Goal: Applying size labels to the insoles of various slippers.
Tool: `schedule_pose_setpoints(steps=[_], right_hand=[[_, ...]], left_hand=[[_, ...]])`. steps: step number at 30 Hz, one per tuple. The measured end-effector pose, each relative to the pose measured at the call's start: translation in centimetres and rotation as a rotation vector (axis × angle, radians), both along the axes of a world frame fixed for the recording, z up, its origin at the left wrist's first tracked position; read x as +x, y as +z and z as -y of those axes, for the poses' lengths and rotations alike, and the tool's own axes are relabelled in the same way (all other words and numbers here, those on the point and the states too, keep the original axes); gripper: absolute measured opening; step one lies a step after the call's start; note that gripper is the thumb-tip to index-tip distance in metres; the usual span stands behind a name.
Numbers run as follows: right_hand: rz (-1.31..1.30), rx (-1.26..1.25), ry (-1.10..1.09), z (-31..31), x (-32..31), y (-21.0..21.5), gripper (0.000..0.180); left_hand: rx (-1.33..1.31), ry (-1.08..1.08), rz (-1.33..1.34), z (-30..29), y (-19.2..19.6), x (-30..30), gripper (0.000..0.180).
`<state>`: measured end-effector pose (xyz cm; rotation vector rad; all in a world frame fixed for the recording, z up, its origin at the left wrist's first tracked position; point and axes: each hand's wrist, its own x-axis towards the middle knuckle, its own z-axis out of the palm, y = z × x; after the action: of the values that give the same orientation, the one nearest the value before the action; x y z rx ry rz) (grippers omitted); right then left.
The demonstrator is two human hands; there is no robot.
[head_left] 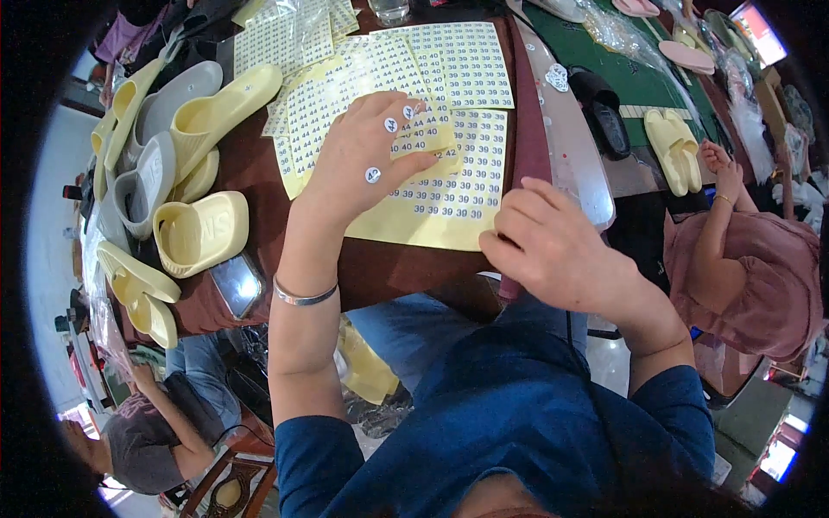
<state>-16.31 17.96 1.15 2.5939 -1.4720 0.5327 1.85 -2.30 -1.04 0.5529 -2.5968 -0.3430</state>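
Note:
My left hand lies over yellow sheets of round number stickers on the table. A small yellow piece of sticker sheet shows between its thumb and curled fingers. Several round white stickers are stuck on the back and fingers of that hand, and a silver bracelet circles the wrist. My right hand is raised by the sheets' lower right corner, fingers curled and thumb bent in. Whatever it may pinch is hidden. More sticker sheets overlap further back.
Pale yellow slippers and grey slippers stand at the left beside a phone. To the right are a black slipper and a yellow pair. A glass stands at the back. Two other people sit at either side.

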Motion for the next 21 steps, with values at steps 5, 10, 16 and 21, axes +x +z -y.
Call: schedule_pose_setpoints(steps=[5,10,16,21], right_hand=[[0.102,-0.013,0.017,-0.9,1.2,-1.2,0.013],[0.197,-0.06,-0.008,-1.2,1.2,-2.1,0.015],[0.292,-0.102,-0.022,-2.7,1.6,-2.3,0.017],[0.276,-0.068,0.017,-4.7,2.6,-2.7,0.016]], left_hand=[[0.009,-0.001,-0.023,-0.2,0.5,0.5,0.051],[0.088,0.158,-0.353,-5.1,2.9,3.3,0.038],[0.41,0.179,-0.591,-17.3,-1.1,7.8,0.02],[0.454,0.196,-0.425,-20.8,-2.0,6.6,0.03]])
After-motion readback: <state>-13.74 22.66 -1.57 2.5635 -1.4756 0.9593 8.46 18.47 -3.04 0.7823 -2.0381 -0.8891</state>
